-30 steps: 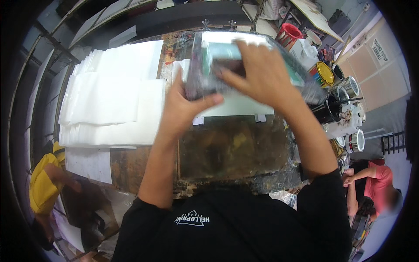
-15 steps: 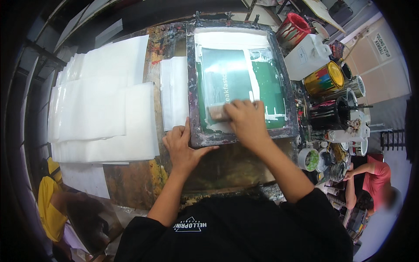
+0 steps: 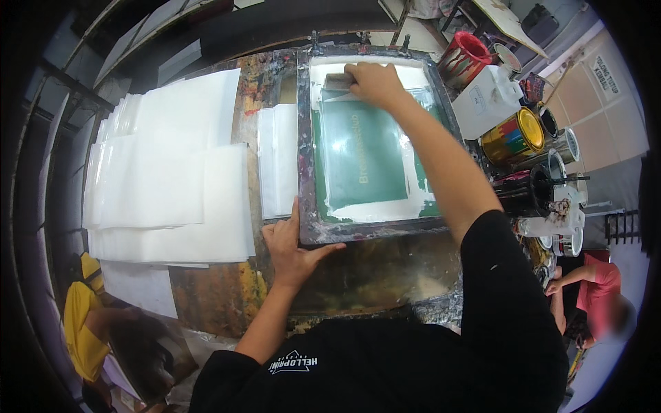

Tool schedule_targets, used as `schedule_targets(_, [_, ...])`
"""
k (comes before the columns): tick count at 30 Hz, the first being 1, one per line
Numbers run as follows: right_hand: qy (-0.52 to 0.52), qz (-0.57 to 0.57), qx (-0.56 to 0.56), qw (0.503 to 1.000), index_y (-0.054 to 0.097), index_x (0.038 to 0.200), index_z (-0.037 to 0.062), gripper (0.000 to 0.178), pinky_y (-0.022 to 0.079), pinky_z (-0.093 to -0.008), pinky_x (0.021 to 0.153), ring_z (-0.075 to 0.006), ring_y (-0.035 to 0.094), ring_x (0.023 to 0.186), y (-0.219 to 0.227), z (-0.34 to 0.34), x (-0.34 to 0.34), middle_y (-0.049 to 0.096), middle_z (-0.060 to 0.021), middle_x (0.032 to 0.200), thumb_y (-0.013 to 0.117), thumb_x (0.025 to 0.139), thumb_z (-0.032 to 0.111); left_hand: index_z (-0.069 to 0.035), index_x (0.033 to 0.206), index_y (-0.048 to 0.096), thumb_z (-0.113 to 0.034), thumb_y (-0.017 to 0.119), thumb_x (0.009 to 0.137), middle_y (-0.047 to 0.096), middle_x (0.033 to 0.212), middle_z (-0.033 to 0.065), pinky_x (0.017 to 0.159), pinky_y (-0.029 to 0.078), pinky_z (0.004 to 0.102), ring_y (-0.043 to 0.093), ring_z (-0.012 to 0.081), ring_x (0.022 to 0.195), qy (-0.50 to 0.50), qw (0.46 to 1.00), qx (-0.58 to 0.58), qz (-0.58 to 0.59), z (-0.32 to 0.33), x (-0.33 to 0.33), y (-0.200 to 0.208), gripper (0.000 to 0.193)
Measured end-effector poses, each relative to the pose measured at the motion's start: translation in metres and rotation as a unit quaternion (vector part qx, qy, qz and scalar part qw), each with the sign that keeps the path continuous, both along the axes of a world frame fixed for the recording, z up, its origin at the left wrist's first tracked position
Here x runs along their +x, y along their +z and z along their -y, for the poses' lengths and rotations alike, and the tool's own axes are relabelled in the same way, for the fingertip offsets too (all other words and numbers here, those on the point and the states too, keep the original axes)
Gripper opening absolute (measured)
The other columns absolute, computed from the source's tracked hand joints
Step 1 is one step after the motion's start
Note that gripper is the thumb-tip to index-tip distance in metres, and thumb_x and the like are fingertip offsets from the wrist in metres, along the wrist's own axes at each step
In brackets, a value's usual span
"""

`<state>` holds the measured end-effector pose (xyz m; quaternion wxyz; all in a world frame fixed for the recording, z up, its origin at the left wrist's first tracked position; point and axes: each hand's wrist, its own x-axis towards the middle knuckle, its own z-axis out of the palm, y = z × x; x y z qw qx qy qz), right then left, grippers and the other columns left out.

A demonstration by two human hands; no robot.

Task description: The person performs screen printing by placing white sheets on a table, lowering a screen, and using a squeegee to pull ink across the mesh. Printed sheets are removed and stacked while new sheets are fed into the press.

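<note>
A printing screen with a dark, ink-stained frame (image 3: 307, 186) lies on the table. Its green mesh (image 3: 382, 165) carries a letter design and smears of white ink (image 3: 375, 210). At the mesh's far end my right hand (image 3: 379, 84) is closed around a squeegee (image 3: 338, 82), whose blade is partly hidden by the fingers. My left hand (image 3: 288, 249) rests at the screen's near left corner, index finger along the left side and thumb along the near side, fingers spread.
White sheets or bags (image 3: 165, 179) are piled at left, with a narrower white stack (image 3: 277, 162) beside the screen. Paint cans (image 3: 513, 135), a red-stained bucket (image 3: 465, 55) and a white jug (image 3: 487, 100) crowd the right side. People in yellow (image 3: 86, 323) and pink (image 3: 597, 286) are nearby.
My right hand has pushed the squeegee from the mesh's near end to its far end. White ink now lies along the near edge. My left hand stays at the corner.
</note>
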<state>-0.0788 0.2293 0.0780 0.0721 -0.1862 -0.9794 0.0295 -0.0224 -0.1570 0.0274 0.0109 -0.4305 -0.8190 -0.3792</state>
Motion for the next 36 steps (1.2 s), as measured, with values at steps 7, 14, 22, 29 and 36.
schedule_targets(7, [0.021,0.0,0.001,1.0,0.063,0.106,0.0119,0.029,0.05,-0.0533,0.079,-0.0338,0.069,0.095,0.016,0.112,0.114,0.069,-0.011,0.098,0.072,0.081,0.024,0.002,0.153,0.047,-0.057,0.091,0.066,0.068,0.098,0.0067,0.093,0.039,0.0411,0.056,0.026,0.09,0.007,1.0,-0.016,-0.02,0.003,0.003,0.0,0.114])
schedule_targets(14, [0.017,-0.063,-0.01,0.998,0.063,0.109,0.0025,0.05,0.049,-0.0482,0.078,-0.0337,0.068,0.089,0.101,0.194,0.191,0.064,-0.0156,0.093,0.072,0.089,0.048,0.008,0.154,0.04,-0.035,0.09,0.082,0.064,0.128,0.0167,0.103,0.048,0.0428,0.062,0.0271,0.113,-0.02,0.939,0.242,0.244,-0.026,0.017,0.043,0.098])
schedule_targets(22, [0.016,-0.307,0.174,0.935,0.07,0.073,0.0053,0.07,0.04,-0.0471,0.078,-0.0297,0.065,0.071,0.185,0.139,0.118,0.067,-0.0092,0.07,0.059,0.092,0.072,-0.001,0.163,0.027,-0.059,0.064,0.097,0.039,0.154,0.0285,0.12,0.019,0.0627,0.035,0.0407,0.144,-0.028,0.999,0.03,0.001,-0.047,-0.01,0.096,0.096])
schedule_targets(29, [-0.03,-0.229,0.08,0.97,0.066,0.061,0.0036,0.085,0.047,-0.039,0.062,-0.0216,0.058,0.057,0.234,0.133,0.095,0.059,-0.0098,0.055,0.042,0.098,0.076,-0.004,0.161,0.033,-0.078,0.046,0.095,0.016,0.168,0.0333,0.115,-0.007,0.0795,0.005,0.0496,0.158,0.083,0.958,-0.258,-0.092,-0.01,0.02,0.004,0.1])
schedule_targets(36, [-0.054,-0.272,0.088,0.957,0.063,0.058,0.0011,0.082,0.047,-0.0425,0.059,-0.0301,0.057,0.052,0.243,0.147,0.096,0.055,-0.0131,0.051,0.051,0.096,0.073,0.004,0.109,0.064,-0.029,0.069,0.097,0.064,0.113,0.0236,0.093,0.047,0.0539,0.061,0.0433,0.107,0.147,0.968,-0.199,0.029,-0.037,-0.052,0.03,0.035])
